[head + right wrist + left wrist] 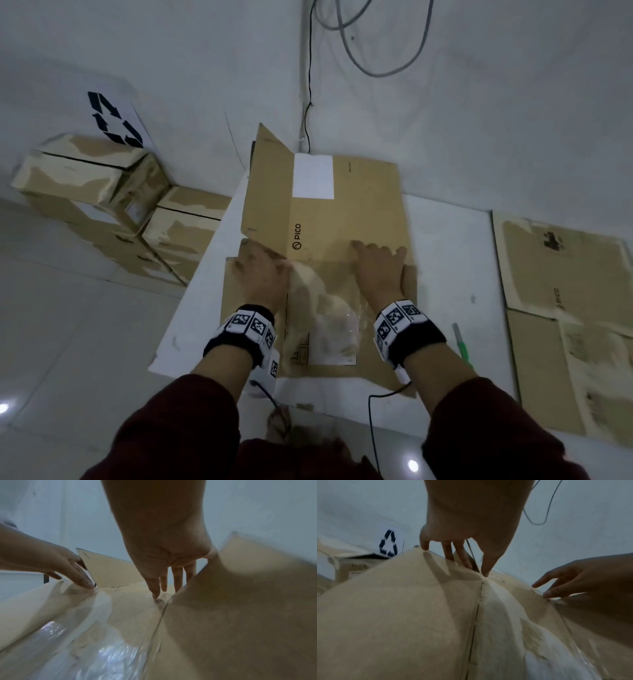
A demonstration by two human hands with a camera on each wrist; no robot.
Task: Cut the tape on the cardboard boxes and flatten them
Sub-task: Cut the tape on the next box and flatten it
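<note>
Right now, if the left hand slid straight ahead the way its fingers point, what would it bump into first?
Probably the raised flap of the cardboard box. The left hand lies flat on the box, fingers pointing away from the person, and that flap tilts up just ahead of them. The exact gap is hard to judge.

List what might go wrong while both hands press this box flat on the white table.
1. The green-handled cutter lies beside the right hand near the table edge; a sweeping arm might knock it off.
2. One flap at the far left of the box stands raised, so it may spring back once the left hand lets go.
3. Loose clear tape on the cardboard could stick to fingers.
</note>
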